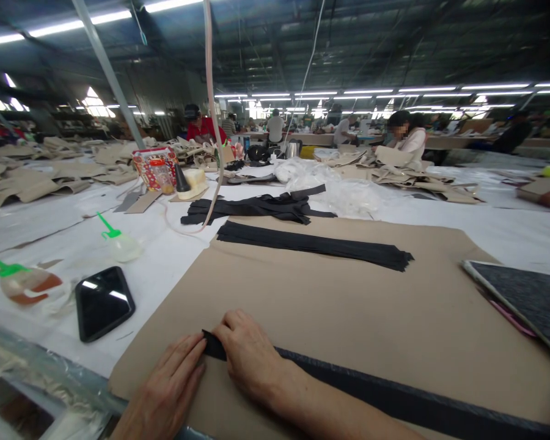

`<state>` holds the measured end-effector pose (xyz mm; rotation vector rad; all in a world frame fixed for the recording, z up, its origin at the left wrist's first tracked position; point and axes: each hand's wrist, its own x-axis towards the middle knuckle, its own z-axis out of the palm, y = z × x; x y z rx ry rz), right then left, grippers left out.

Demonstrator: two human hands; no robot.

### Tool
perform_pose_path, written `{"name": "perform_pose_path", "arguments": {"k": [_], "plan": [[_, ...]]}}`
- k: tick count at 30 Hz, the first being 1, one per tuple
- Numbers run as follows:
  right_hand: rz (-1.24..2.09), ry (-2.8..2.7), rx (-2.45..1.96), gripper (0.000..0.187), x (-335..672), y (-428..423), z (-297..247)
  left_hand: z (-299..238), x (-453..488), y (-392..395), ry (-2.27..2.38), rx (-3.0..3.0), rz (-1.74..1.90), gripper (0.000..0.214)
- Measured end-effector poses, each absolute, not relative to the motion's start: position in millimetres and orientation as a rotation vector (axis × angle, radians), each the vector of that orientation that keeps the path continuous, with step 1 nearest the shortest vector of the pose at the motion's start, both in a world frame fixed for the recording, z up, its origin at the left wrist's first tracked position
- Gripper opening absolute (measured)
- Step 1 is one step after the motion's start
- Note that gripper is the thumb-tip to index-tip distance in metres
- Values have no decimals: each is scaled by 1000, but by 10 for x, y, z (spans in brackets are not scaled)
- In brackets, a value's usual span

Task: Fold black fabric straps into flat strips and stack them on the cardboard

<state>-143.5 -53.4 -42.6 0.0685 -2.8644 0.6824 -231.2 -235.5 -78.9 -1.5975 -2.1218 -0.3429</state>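
Hands low at near edge of the counter (508,232), both on one black strip (371,391) that lies flat on a brown cardboard sheet (348,305) and runs off to the near right. Left hand (172,382): grip spread flat, holding nothing, fingertips just touching the strip's left end, prob. to stop it sliding. Right hand (247,357): fingers curled down over that same end. Can't tell if this grip pinches the strip or only presses it, since the fingertips are hidden.

Cardboard likely there as a work pad over the white cover. Farther on it, a neat bundle of black strips (311,243), w/ a looser heap (256,208) beyond. Phone (103,302) and two green-nozzle squeeze bottles (121,244) (25,284) sit left, off the pad but within reach. Hose (209,91) hangs from above. Other people at far counters.
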Motion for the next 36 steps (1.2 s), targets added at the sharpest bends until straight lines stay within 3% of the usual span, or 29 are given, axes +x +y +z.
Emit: {"name": "perform_pose_path", "arguments": {"k": [16, 36], "plan": [[343, -2840, 184, 12, -1408, -574, -496, -803, -2316, -2353, -2130, -1608, -292, 38], [206, -2822, 220, 39, -1406, -633, -602, -740, -2382, -2407, -2196, -1580, -325, 44]]}}
